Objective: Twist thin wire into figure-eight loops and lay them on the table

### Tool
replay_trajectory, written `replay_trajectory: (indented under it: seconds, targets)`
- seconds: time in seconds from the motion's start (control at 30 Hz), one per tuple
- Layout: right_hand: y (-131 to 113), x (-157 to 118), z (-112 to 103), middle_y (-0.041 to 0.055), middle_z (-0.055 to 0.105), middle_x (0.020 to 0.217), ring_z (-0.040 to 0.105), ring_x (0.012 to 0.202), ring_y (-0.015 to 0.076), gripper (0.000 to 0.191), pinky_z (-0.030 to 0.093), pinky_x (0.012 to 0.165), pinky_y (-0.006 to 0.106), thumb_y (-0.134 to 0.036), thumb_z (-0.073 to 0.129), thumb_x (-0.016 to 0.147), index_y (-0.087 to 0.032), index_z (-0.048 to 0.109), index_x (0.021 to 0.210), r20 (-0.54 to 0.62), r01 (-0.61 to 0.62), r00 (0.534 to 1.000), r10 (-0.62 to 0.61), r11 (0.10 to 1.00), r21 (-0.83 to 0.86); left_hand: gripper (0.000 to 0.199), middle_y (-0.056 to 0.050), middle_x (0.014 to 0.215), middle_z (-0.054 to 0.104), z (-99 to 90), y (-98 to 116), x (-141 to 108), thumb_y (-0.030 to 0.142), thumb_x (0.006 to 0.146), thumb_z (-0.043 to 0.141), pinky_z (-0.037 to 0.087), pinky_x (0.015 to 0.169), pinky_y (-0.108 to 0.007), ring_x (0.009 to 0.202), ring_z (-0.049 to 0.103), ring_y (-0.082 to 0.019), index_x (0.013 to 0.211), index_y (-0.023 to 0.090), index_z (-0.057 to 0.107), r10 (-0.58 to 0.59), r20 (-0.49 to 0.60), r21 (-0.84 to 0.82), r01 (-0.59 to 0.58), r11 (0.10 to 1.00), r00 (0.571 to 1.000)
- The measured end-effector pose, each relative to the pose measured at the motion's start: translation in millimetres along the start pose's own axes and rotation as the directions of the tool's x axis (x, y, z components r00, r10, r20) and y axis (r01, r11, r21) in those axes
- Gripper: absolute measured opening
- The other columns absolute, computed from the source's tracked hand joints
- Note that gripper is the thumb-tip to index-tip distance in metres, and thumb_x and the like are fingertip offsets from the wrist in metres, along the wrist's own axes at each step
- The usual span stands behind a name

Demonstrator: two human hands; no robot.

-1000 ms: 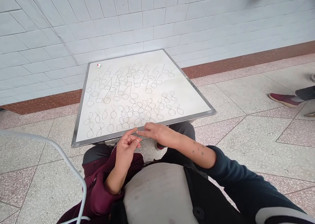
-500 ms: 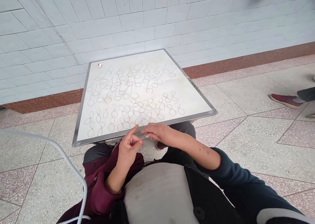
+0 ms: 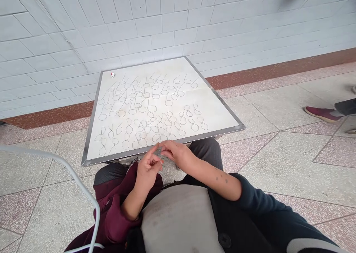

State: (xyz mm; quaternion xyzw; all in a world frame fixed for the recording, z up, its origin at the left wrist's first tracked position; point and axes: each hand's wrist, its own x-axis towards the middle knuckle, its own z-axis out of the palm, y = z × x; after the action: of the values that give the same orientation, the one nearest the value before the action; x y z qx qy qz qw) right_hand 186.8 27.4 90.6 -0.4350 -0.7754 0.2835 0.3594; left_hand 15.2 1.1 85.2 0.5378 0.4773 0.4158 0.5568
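My left hand (image 3: 147,168) is over the near edge of the table, fingers bent and pinched on a thin wire that barely shows. My right hand (image 3: 178,153) comes in from the right, its fingertips pressed together and meeting the left fingers on the same wire. Just beyond the hands, thin wire pieces lie on the white tabletop (image 3: 222,116). Those nearer me are figure-eight loops (image 3: 126,145); the farther ones are single loops (image 3: 168,103) with straight tails.
A small red-and-white object (image 3: 112,75) sits at the table's far left corner. A tiled wall (image 3: 150,27) stands behind the table. A pale cable (image 3: 75,177) curves past on the left. Another person's shoe (image 3: 319,113) is on the floor at the right.
My right hand has tilted, its wrist slightly lower, and its fingertips have come closer to the left index finger. The left fingers have shifted a little. The loops on the table lie as before.
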Motion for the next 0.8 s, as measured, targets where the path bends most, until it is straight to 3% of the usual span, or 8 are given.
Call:
replay_trajectory:
  seconds: [0.07, 0.17, 0.27, 0.37, 0.47, 0.6, 0.8]
  targets:
    - [2.4, -2.4, 7.5, 0.0033, 0.065, 0.092, 0.063, 0.081, 0.015, 0.027, 0.05, 0.073, 0.03, -0.024, 0.059, 0.087, -0.021, 0.049, 0.112, -0.076, -0.163, 0.981, 0.176, 0.975, 0.154, 0.059, 0.004, 0.071, 0.057, -0.9, 1.3, -0.3, 0.019, 0.082, 0.06, 0.045, 0.067, -0.026, 0.063, 0.054, -0.011, 0.139, 0.025, 0.047, -0.004, -0.004, -0.018, 0.004, 1.0, 1.0]
    - [6.7, -7.0, 15.0, -0.0002, 0.063, 0.081, 0.06, 0.069, 0.0132, 0.027, 0.049, 0.066, 0.028, -0.032, 0.065, 0.082, -0.02, 0.05, 0.102, -0.03, -0.315, 0.937, 0.348, 0.879, 0.359, 0.061, 0.004, 0.071, 0.057, -1.5, 3.2, -0.5, 0.021, 0.083, 0.06, 0.044, 0.066, -0.025, 0.063, 0.052, -0.011, 0.142, 0.025, 0.043, -0.008, -0.012, -0.035, 0.008, 0.999, 1.0]
    - [7.9, -11.4, 18.0, -0.0009, 0.06, 0.076, 0.056, 0.064, 0.0119, 0.016, 0.047, 0.062, 0.027, -0.033, 0.06, 0.085, -0.02, 0.056, 0.092, 0.023, -0.316, 0.942, 0.336, 0.856, 0.41, 0.063, 0.004, 0.07, 0.057, -1.3, 3.5, -0.4, 0.023, 0.083, 0.061, 0.043, 0.064, -0.025, 0.062, 0.052, -0.012, 0.142, 0.025, 0.042, -0.01, -0.007, -0.031, 0.01, 0.999, 1.0]
    - [6.2, -13.1, 19.5, 0.001, 0.062, 0.083, 0.058, 0.07, 0.0127, 0.014, 0.047, 0.065, 0.028, -0.031, 0.057, 0.085, -0.02, 0.058, 0.094, 0.003, -0.291, 0.945, 0.326, 0.841, 0.456, 0.063, 0.004, 0.07, 0.057, -1.1, 2.9, -0.3, 0.024, 0.083, 0.061, 0.043, 0.064, -0.025, 0.062, 0.052, -0.012, 0.142, 0.025, 0.042, -0.007, -0.009, -0.019, 0.007, 1.0, 1.0]
    - [5.4, -11.6, 21.6, -0.0003, 0.061, 0.081, 0.059, 0.069, 0.0126, 0.023, 0.049, 0.066, 0.029, -0.034, 0.062, 0.081, -0.021, 0.054, 0.098, -0.005, -0.307, 0.921, 0.389, 0.734, 0.606, 0.062, 0.004, 0.07, 0.057, -1.1, 1.6, 0.3, 0.024, 0.082, 0.062, 0.044, 0.063, -0.025, 0.062, 0.051, -0.012, 0.142, 0.026, 0.043, 0.0, -0.011, -0.024, -0.001, 1.0, 1.0]
    - [7.7, -9.3, 24.9, -0.0015, 0.062, 0.074, 0.06, 0.068, 0.0128, 0.026, 0.051, 0.069, 0.03, -0.039, 0.068, 0.076, -0.021, 0.053, 0.087, 0.015, -0.32, 0.892, 0.451, 0.609, 0.726, 0.062, 0.004, 0.069, 0.055, -0.8, -1.2, 1.5, 0.025, 0.081, 0.062, 0.044, 0.059, -0.024, 0.059, 0.047, -0.011, 0.141, 0.026, 0.044, -0.003, 0.006, -0.035, 0.003, 0.999, 1.0]
    - [9.1, -11.5, 27.9, 0.0005, 0.062, 0.082, 0.061, 0.072, 0.0137, 0.021, 0.051, 0.073, 0.031, -0.037, 0.065, 0.078, -0.021, 0.059, 0.09, -0.058, -0.264, 0.916, 0.397, 0.705, 0.658, 0.06, 0.005, 0.067, 0.052, 3.0, -0.3, 2.4, 0.019, 0.08, 0.06, 0.041, 0.057, -0.022, 0.057, 0.045, -0.01, 0.139, 0.025, 0.047, -0.012, 0.022, 0.052, 0.01, 0.999, 1.0]
